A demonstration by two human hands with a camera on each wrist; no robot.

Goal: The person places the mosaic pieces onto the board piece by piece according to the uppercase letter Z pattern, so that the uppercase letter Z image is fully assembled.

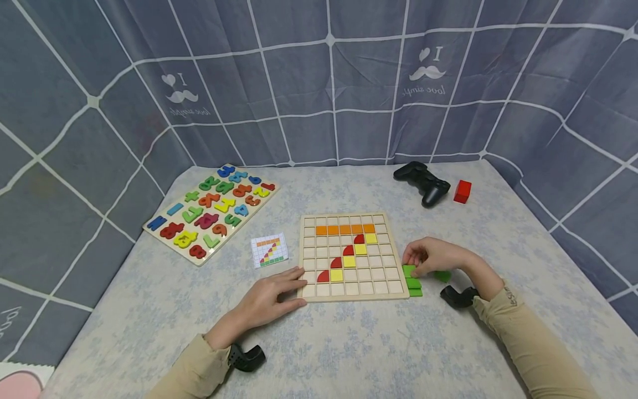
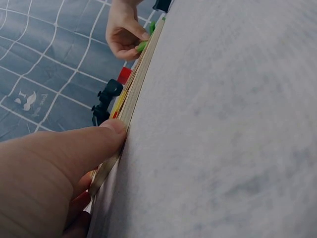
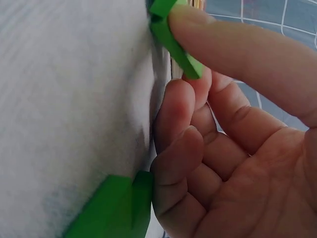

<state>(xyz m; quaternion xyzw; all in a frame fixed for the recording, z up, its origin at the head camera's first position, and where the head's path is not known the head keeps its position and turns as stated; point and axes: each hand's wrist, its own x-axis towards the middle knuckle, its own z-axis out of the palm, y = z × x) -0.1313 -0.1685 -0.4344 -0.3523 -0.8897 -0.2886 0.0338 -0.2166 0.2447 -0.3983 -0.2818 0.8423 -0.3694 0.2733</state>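
Note:
A wooden grid board (image 1: 369, 288) lies in the middle of the head view. On it are a row of orange squares (image 1: 345, 229), plus red quarter-circle pieces (image 1: 336, 262) and yellow squares (image 1: 349, 261) in a diagonal. My left hand (image 1: 269, 298) rests at the board's lower left edge, thumb and fingertips touching it with fingers fairly straight. At the right edge, my right hand (image 1: 438, 257) pinches a green block (image 3: 181, 52) between thumb and fingers. Other green blocks (image 1: 413, 285) lie beside the board, and one more (image 1: 442, 275) is partly behind the right hand.
A pattern card (image 1: 269, 250) lies left of the board. Farther left is a number puzzle board (image 1: 199, 221) with colourful pieces. A black game controller (image 1: 422, 183) and a red block (image 1: 462, 192) sit at the back right. A tiled-pattern curtain (image 1: 299, 83) hangs behind the table.

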